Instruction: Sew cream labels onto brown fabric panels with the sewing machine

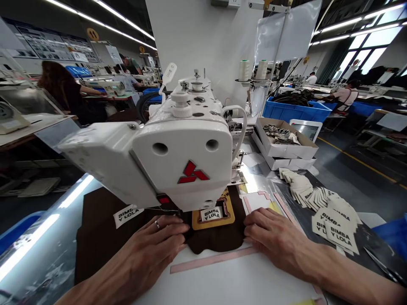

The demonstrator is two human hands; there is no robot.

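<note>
A dark brown piece of fabric (pixel 219 240) lies under the head of a white sewing machine (pixel 182 144). A yellow frame clamp (pixel 197 223) rests on the fabric, and a cream label (pixel 211 214) reading BIMBA Y LOLA sits inside its opening. Left of the clamp, my left hand (pixel 159 241), with a ring on one finger, is closed on the fabric, fingers together at its edge. On the other side my right hand (pixel 269 231) has its fingers bent onto the fabric's right edge. Another label (pixel 127 215) lies on the brown fabric at the left.
A white template sheet with pink strips (pixel 219 259) lies below the fabric. Fanned labels (pixel 333 220) and scissors (pixel 383 264) are on the right. Behind stand a cardboard box of labels (pixel 286 148) and a blue crate (pixel 297 111). Other people sit at machines farther off.
</note>
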